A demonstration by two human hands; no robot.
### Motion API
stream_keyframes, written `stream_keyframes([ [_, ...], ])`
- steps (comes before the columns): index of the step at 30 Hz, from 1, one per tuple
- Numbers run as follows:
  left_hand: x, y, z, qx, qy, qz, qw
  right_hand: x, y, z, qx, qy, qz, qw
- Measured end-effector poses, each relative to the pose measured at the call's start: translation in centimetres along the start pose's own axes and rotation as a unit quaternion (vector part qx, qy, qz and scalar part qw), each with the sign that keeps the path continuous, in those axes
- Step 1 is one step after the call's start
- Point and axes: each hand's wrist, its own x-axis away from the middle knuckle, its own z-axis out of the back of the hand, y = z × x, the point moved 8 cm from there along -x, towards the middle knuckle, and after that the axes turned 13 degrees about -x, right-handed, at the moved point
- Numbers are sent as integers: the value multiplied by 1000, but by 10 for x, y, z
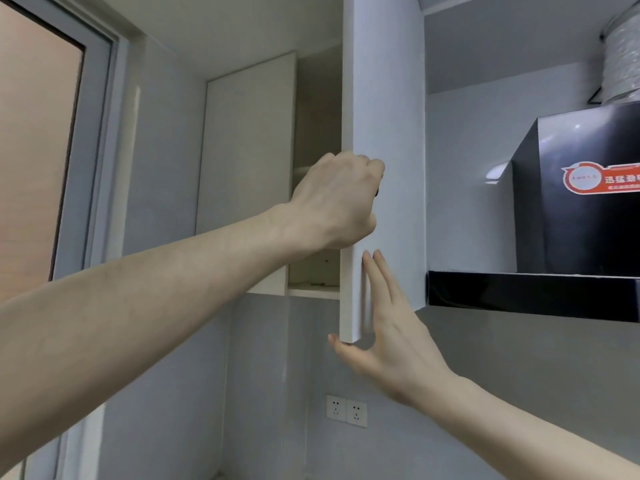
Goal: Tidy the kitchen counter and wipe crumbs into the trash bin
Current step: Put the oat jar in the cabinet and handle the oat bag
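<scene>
Head view looks up at a white wall cabinet, not down at the table; the table, the crumbs and the trash bin are all out of frame, so their place cannot be told from here.

The cabinet door (382,98) stands partly open, swung out toward the camera, edge-on. Left hand (337,199) is curled over the door's free edge about mid-height, fingers wrapped round the front face, probably on a small dark knob that peeks out under the knuckles; that hold gives the pull or steadying force. Right hand (388,327) is flat, fingers straight and together against the door face near its lower corner, thumb hooked under the bottom edge (348,339); it clamps nothing, it just braces and guides the swing so the door does not slam or wobble.

Behind the door the cabinet interior (317,188) shows a shelf and something small on the bottom board, too small to name. The neighbouring door (247,143) is closed. A black range hood (571,220) with a red sticker hangs at right, silver duct (621,53) above it. 2 wall sockets (346,410) sit on the tiles below.

Judgement: this is a tidying step at the cabinet, either opening it or shutting it; wiping is not yet under way.
</scene>
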Motion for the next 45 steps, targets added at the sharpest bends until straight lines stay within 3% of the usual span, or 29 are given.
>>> stream_keyframes([
  [3, -3, 15, 15, 65, 39, -27, 997, 12, 5, 24, 20, 17, -3, 1000],
  [8, 26, 44, 26, 107, 84, -173, 976, 35, 29, 55, -8, 47, -38, 998],
  [12, 59, 50, 17, 107, 72, -177, 976, 54, 45, 61, -59, 66, -78, 993],
  [21, 164, 48, -16, 110, -41, -122, 986, 102, 68, 38, -111, 43, -149, 982],
  [25, 233, 51, -39, 119, -134, -78, 981, 146, 81, 2, -215, 26, -214, 953],
  [29, 299, 61, -65, 137, -229, -42, 963, 187, 83, -48, -232, -33, -248, 940],
  [37, 432, 77, -152, 180, -406, 72, 893, 260, 102, -136, -203, -245, -299, 900],
  [42, 522, 75, -220, 195, -539, 160, 804, 288, 118, -186, -194, -348, -298, 867],
  [45, 567, 70, -248, 194, -595, 182, 759, 295, 127, -217, -200, -365, -309, 855],
])
